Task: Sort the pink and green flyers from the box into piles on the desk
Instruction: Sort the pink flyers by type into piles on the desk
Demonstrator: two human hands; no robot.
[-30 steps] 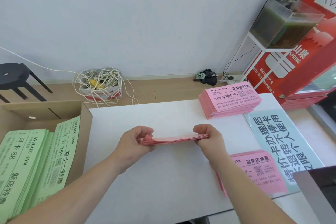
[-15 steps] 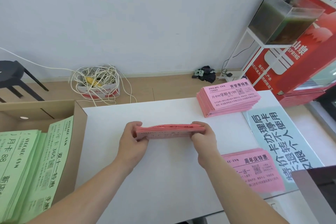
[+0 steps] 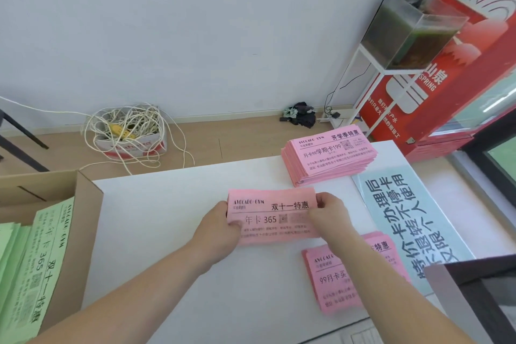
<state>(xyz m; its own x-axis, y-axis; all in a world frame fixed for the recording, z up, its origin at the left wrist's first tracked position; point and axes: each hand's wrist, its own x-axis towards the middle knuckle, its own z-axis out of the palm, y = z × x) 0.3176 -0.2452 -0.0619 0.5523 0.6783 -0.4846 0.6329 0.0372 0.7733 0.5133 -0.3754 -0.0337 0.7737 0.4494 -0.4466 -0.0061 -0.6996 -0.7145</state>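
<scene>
You've got a bundle of pink flyers point(image 3: 272, 218) clamped at both ends, printed face turned up toward you. Your left hand point(image 3: 220, 227) grips the left short edge with the thumb on top, and your right hand point(image 3: 328, 213) pinches the right edge the same way, so the hands sit apart by the length of the flyers. The bundle is over the white worktop point(image 3: 167, 246), but I can't tell if its lower edge actually touches it.

Past your right hand, farther from you, there's a thick pink pile point(image 3: 329, 158) lying flat. Just below your right forearm is a thinner pink stack point(image 3: 343, 282), partly hidden by the arm. Right of both hands a pale blue sign point(image 3: 405, 218) lies flat on the worktop. Well off to the left of your left hand sits the cardboard box point(image 3: 89, 232), with green flyers point(image 3: 47, 260) in it, some leaning against its wall.
</scene>
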